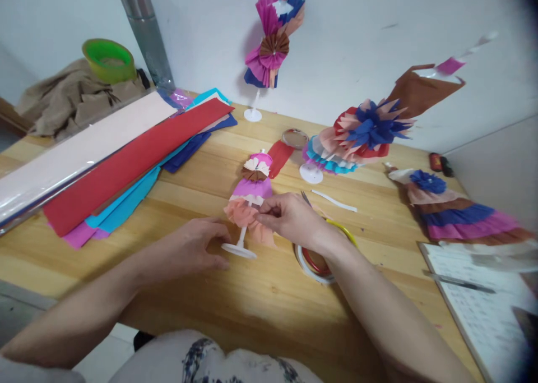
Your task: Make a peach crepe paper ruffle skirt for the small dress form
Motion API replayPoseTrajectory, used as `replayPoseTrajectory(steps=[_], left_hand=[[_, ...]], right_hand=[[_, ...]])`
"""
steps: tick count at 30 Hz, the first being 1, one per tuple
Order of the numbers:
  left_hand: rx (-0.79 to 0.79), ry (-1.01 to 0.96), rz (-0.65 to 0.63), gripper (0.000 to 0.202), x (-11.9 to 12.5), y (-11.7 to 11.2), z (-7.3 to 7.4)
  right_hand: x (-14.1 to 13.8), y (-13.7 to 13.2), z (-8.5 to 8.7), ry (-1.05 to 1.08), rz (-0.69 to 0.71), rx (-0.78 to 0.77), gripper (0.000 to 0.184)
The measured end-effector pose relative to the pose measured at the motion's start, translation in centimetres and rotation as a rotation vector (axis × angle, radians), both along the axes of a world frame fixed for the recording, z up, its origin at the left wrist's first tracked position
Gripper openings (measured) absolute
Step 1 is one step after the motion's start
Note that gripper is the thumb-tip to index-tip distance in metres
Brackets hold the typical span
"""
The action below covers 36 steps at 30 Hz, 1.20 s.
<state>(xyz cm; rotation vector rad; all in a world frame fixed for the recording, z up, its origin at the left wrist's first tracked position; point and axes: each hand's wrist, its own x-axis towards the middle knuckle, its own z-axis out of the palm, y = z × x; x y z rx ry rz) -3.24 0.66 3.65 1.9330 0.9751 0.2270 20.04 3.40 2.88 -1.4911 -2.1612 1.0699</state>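
A miniature dress form (257,170) stands on a white round base (239,252), dressed in pink, cream, brown and purple crepe paper. Around its lower part hangs a peach crepe ruffle (241,212), its loose end trailing down to the right. My right hand (286,215) pinches this ruffle between thumb and fingertips. Beside the base, my left hand (197,243) is open, fingers and thumb apart around the left rim; whether they touch it I cannot tell. Under my right wrist lie yellow-handled scissors (347,231), partly hidden, and a ring of white tape (313,271).
Folded crepe paper (138,164) fills the left side, near a steel flask (145,32) and green tape roll (108,60). Several dressed forms stand behind, one with a blue flower (374,126). At right are a notebook (471,310), a pen (464,283) and a layered paper dress (462,215).
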Motion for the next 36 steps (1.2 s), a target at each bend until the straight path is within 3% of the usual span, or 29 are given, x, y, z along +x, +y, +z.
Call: replayPoseTrajectory(steps=[2,5,12,15,18,21,27,30,36], left_hand=[[0.038,0.051,0.005,0.017,0.2,-0.3,0.1],[0.217,0.038,0.003,0.018,0.6,-0.8,0.0],[0.613,-0.066,-0.214,0.019,1.1,-1.1,-0.8],[0.673,-0.091,-0.225,0.025,1.4,-1.2,-1.2],[0.6,-0.032,-0.15,0.023,1.5,-1.3,-1.1],[0.429,0.044,-0.062,0.022,1.4,-1.3,-0.7],[0.083,-0.078,0.071,0.018,1.8,-1.3,-1.1],[0.05,-0.071,0.137,0.018,1.8,-1.1,-1.4],[0.033,-0.005,0.132,0.017,1.3,-0.7,-1.4]], right_hand=[[-0.2,-0.1,0.3,-0.032,0.004,0.019,0.027],[-0.3,-0.1,0.8,-0.091,0.01,0.053,0.027],[0.6,-0.4,2.0,-0.208,0.069,0.017,0.032],[0.7,-0.5,2.4,-0.203,0.122,-0.004,0.033],[0.4,-0.6,2.6,-0.15,0.18,0.006,0.029],[-0.2,-1.1,2.8,-0.13,0.218,0.002,0.025],[-1.6,-2.2,3.2,-0.212,0.074,0.025,0.017],[-1.8,-2.3,3.2,-0.238,0.058,0.033,0.017],[-1.6,-2.1,2.7,-0.159,0.009,0.089,0.02]])
